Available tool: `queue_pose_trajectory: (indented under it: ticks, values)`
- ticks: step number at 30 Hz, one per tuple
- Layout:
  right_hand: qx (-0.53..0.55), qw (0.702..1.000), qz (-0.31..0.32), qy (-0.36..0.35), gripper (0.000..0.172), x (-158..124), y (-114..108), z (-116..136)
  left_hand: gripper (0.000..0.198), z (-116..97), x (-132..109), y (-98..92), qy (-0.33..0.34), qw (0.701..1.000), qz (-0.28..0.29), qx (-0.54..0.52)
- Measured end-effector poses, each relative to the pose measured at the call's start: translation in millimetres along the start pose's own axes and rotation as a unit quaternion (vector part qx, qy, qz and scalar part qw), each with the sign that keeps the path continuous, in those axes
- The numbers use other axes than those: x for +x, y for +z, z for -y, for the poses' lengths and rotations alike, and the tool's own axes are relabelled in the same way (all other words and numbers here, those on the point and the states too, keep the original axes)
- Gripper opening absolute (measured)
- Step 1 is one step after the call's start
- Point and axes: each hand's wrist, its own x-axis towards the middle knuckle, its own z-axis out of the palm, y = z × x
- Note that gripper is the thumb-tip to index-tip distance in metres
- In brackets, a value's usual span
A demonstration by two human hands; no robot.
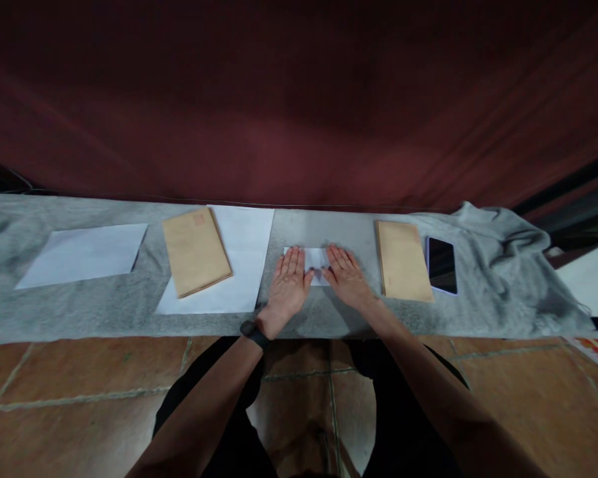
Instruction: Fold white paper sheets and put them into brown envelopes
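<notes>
A small white piece of paper (317,257), which looks folded, lies on the grey cloth in front of me. My left hand (290,282) rests flat over its left part, with the fingers stretched out and pointing away from me. Over the right part lies my right hand (347,277), also flat with its fingers extended. The thumbs point toward each other, and a strip of the paper shows between the hands. Both palms hide the rest of it.
Left of my hands, brown envelopes (197,252) lie on white sheets (244,265); farther left is more white paper (84,255). On the right are another stack of brown envelopes (405,261) and a phone (442,265). Grey cloth (508,265) covers the surface, below a dark red curtain (279,153).
</notes>
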Motion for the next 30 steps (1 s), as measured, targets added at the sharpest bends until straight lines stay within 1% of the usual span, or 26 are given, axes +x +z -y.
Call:
queue_pose_trajectory:
  ticks: [2, 4, 7, 10, 14, 19, 24, 30]
  values:
    - [0.011, 0.999, 0.030, -0.027, 0.058, 0.6, -2.2, 5.5, 0.061, -5.3, -4.3, 0.1, 0.060, 0.998, 0.020, -0.027]
    - [0.020, 0.998, 0.054, -0.036, 0.057, 0.4, -3.7, 8.5, 0.059, -7.8, -8.5, 0.1, 0.100, 0.993, 0.044, -0.044]
    - [0.028, 0.997, 0.063, -0.028, 0.056, 0.0, -5.3, 5.3, 0.059, -5.7, -13.2, -2.0, 0.131, 0.988, 0.074, -0.044]
    - [0.021, 0.998, 0.055, -0.029, 0.055, 1.0, -6.2, -3.6, 0.062, -1.3, -16.1, -5.7, 0.157, 0.983, 0.091, -0.037]
    - [0.016, 0.998, 0.055, -0.029, 0.055, 5.8, -5.9, -15.3, 0.063, 1.6, -18.5, -8.4, 0.187, 0.977, 0.095, -0.036]
    - [0.015, 0.999, 0.050, -0.005, 0.054, 12.6, -3.9, -26.7, 0.062, -1.0, -21.1, -7.7, 0.231, 0.968, 0.088, -0.041]
    - [0.012, 1.000, 0.020, 0.014, 0.053, 16.0, -1.7, -33.7, 0.059, -9.5, -24.9, -6.3, 0.244, 0.964, 0.091, -0.053]
    - [0.007, 0.999, -0.007, 0.034, 0.052, 20.1, -0.1, -33.4, 0.060, -18.2, -28.1, -1.8, 0.258, 0.961, 0.078, -0.058]
